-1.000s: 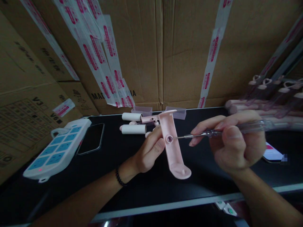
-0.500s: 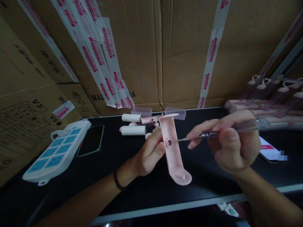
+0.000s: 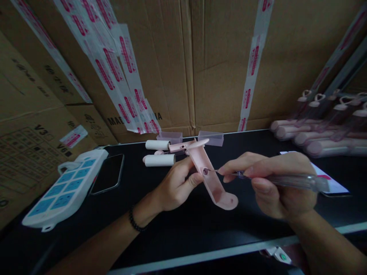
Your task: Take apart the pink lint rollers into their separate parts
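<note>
My left hand [image 3: 179, 185] grips a pink plastic bracket [image 3: 212, 185] by its side, thumb at the edge, holding it above the black table. The bracket is a long channel with a rounded end plate at each end and a hole in its middle. In my right hand [image 3: 275, 183] is a screwdriver [image 3: 298, 182] with a clear handle, held between thumb and fingers. Its thin tip reaches to the hole in the bracket; whether it touches a screw there I cannot tell. Behind the bracket lie two white rollers [image 3: 159, 160] and another pink bracket part [image 3: 180, 146].
A white power strip [image 3: 67, 187] and a dark phone [image 3: 109, 173] lie on the left. Two clear lilac boxes [image 3: 210, 138] stand at the back before a taped carton [image 3: 220, 76]. Pink rollers with looped handles [image 3: 323, 147] are stacked right, near another phone [image 3: 332, 183].
The bracket has turned in my left hand, its lower end swinging right and up. The screwdriver's tip has moved left to the hole, and its handle has tipped lower.
</note>
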`<state>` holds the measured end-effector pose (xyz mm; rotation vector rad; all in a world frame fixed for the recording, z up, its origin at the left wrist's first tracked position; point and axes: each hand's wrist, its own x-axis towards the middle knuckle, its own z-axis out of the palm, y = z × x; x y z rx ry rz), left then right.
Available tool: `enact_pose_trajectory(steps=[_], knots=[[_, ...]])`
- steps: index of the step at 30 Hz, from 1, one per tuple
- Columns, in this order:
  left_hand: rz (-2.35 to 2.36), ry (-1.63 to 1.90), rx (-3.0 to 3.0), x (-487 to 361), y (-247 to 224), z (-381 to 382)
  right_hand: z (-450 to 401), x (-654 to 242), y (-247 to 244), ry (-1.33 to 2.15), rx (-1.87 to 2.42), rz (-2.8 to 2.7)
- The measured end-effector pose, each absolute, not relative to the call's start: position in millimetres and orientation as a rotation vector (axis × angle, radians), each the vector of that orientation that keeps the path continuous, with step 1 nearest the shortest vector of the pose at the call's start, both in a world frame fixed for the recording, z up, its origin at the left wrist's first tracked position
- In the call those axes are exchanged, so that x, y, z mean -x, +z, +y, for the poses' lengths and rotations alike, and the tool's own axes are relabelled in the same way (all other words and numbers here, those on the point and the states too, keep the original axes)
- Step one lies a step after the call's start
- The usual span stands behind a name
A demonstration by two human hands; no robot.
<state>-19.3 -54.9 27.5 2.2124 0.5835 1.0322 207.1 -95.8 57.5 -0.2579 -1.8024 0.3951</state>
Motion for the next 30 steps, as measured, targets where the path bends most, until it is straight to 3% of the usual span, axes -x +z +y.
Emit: enact_pose_trajectory(steps=[10, 16, 30], knots=[[0.537, 0.953, -2.198, 21, 42, -63, -90, -221, 50, 0.648, 0.233, -1.752], [0.551, 1.110, -2.271, 12, 40, -68, -90, -224, 41, 0.646, 0.280, -1.861], [0.546, 1.076, -2.179, 9, 31, -65, -90, -206, 41, 0.676, 0.327, -1.690]])
